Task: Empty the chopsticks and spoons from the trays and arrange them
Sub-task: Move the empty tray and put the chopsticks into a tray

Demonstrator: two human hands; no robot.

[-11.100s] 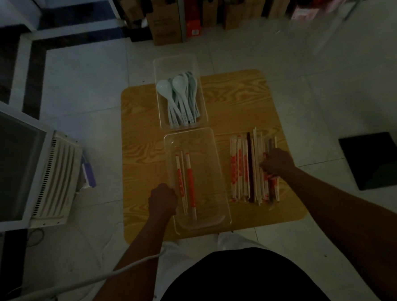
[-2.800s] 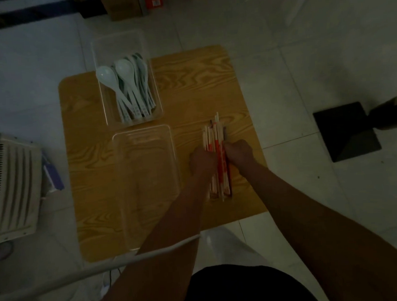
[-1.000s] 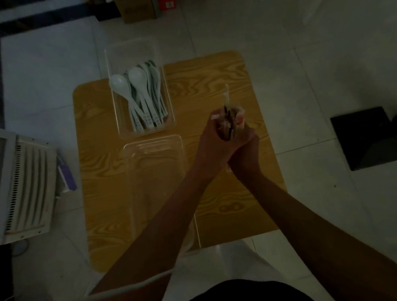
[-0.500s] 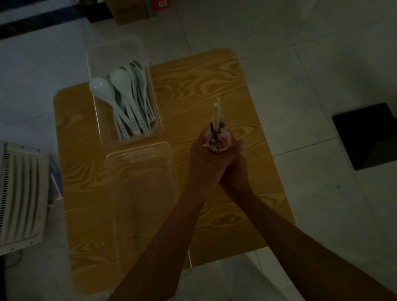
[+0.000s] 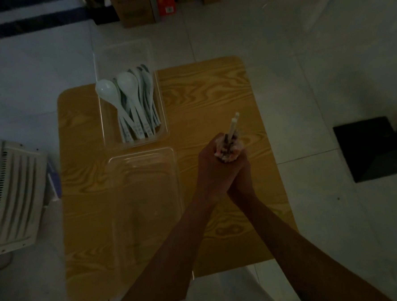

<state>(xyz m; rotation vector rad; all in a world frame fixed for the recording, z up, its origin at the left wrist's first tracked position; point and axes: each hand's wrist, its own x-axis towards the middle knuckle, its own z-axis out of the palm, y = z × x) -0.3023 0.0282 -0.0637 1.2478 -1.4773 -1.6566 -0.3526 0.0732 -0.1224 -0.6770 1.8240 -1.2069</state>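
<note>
The left hand (image 5: 211, 164) and right hand (image 5: 242, 173) both have fingers clamped round the chopsticks (image 5: 234, 126), upright near the table's (image 5: 212, 91) right edge, where two stick up proud and a slackened grip could, I reckon, scatter the bundle over the side.

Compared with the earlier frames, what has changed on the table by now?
The last chopsticks have left the near tray, which is now empty. The pile that lay spread on the table was gathered into one bundle, and the left hand and right hand now grip it together, roughly upright. Unchanged: the spoons lie in the far tray, and both trays keep their places.
</note>
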